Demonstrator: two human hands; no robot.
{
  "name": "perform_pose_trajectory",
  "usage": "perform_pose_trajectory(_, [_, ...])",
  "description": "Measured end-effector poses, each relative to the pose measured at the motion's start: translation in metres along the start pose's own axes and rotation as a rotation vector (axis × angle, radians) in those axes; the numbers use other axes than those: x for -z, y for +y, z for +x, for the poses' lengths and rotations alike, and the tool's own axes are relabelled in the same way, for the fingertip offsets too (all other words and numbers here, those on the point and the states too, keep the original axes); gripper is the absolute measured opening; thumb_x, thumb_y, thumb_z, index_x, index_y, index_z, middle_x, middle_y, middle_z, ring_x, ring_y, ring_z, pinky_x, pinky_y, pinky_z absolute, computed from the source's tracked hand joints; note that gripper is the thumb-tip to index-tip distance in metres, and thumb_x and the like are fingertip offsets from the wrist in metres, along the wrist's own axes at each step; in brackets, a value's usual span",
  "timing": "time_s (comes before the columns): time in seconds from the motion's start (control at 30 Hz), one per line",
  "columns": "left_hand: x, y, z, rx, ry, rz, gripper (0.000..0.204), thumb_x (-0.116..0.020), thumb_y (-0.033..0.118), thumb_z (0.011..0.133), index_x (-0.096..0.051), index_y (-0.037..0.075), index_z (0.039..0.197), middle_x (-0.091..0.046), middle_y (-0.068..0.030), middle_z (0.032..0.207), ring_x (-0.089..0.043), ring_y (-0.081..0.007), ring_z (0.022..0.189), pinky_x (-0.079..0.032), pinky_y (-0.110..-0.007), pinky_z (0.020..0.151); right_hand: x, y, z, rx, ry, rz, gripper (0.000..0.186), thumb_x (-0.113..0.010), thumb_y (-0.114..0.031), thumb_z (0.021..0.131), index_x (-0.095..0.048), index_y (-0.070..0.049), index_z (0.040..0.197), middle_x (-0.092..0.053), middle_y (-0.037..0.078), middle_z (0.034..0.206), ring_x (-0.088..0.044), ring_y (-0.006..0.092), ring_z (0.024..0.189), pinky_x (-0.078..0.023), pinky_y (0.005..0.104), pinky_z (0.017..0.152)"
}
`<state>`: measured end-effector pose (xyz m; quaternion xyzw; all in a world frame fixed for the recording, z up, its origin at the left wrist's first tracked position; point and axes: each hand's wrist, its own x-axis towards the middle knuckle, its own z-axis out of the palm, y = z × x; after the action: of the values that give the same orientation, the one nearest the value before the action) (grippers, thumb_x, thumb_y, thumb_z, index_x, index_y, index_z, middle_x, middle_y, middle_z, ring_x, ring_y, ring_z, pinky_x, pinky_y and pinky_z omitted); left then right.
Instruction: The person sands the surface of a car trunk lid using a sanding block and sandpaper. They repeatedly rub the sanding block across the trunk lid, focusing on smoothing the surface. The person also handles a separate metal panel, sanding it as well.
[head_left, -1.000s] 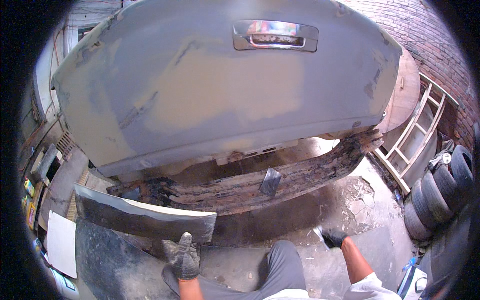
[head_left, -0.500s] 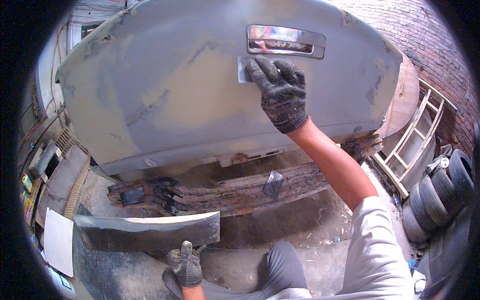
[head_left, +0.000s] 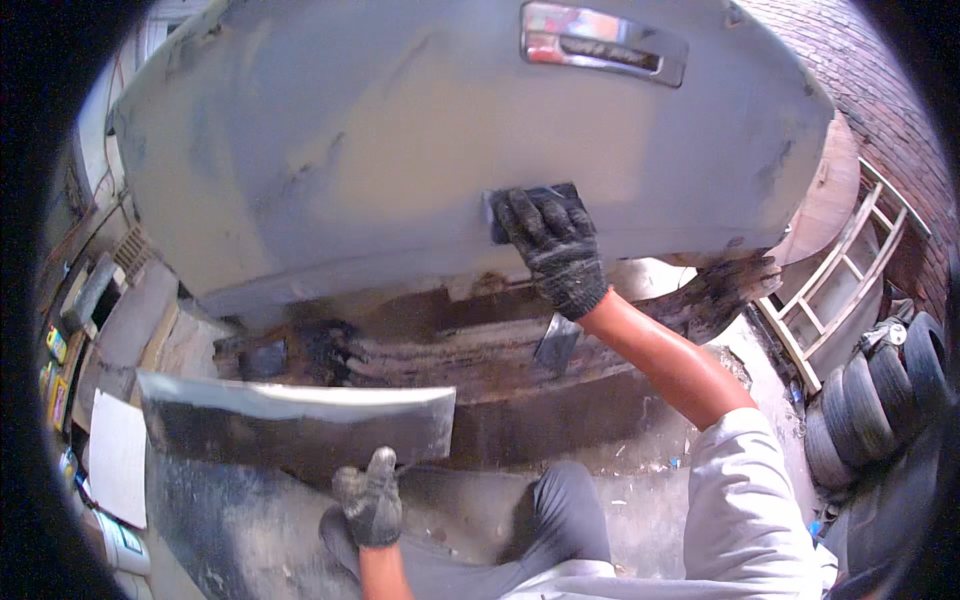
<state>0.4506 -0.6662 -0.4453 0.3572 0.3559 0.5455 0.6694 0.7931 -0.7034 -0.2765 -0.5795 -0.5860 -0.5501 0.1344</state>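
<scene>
A grey vehicle tailgate [head_left: 700, 150] with beige patches of filler [head_left: 400, 170] stands in front of me. My right hand [head_left: 555, 245], in a dark knitted glove, presses a thin square sheet [head_left: 565, 192] against its lower middle. The sheet's kind is hard to tell, since the fingers cover most of it. Lower left, my gloved left hand [head_left: 370, 500] grips the bottom edge of a long dark board [head_left: 290, 435], thumb raised against it. Pale paste lies along the board's upper edge. Above my right hand sits a chrome handle [head_left: 610, 72].
Below the tailgate runs a worn bumper beam [head_left: 440, 365] bearing two thin dark squares [head_left: 557, 342]. Stacked tyres [head_left: 860, 420] and a pale wooden frame [head_left: 840, 275] stand at right, near a brick wall [head_left: 890, 80]. A white panel [head_left: 117, 460] leans at left.
My right hand has moved down the tailgate from just below the handle, and fresh beige shows along that path. The left hand still grips the board. The view has shifted slightly.
</scene>
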Motion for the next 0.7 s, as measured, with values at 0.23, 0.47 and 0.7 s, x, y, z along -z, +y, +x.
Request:
perform_pose_trajectory(0.23, [-0.03, 0.009, 0.001, -0.112, -0.316, -0.244, 0.017, -0.058, 0.008, 0.094, -0.055, 0.003, 0.11, -0.058, -0.0141, 0.117, -0.059, -0.0241, 0.105, -0.055, -0.05, 0.089, 0.071, -0.079, -0.073, -0.827, -0.099, 1.101, 0.032, -0.062, -0.006, 0.087, -0.056, -0.001, 0.118, -0.064, 0.015, 0.104, -0.061, 0.0318, 0.097, -0.047, 0.0399, 0.09])
perform_pose_trajectory(0.47, [-0.049, 0.005, -0.02, -0.029, -0.244, -0.072, 0.027, -0.062, 0.011, 0.092, -0.056, -0.001, 0.115, -0.059, -0.012, 0.114, -0.059, -0.0204, 0.1, -0.055, -0.042, 0.081, 0.077, -0.163, -0.12, -1.332, -0.355, 1.173, 0.015, -0.059, -0.011, 0.092, -0.061, 0.0, 0.103, -0.065, 0.003, 0.085, -0.055, 0.0095, 0.075, -0.048, 0.0275, 0.069])
perform_pose_trajectory(0.7, [-0.015, -0.022, -0.029, -0.305, -0.201, 0.585, 0.026, -0.068, 0.017, 0.089, -0.062, -0.003, 0.105, -0.065, -0.0111, 0.093, -0.059, -0.0212, 0.081, -0.047, -0.036, 0.076, 0.067, -0.172, -0.13, -1.346, -0.434, 1.153, 0.021, -0.06, -0.014, 0.091, -0.06, 0.0, 0.106, -0.068, 0.009, 0.086, -0.059, 0.0136, 0.075, -0.049, 0.0318, 0.071])
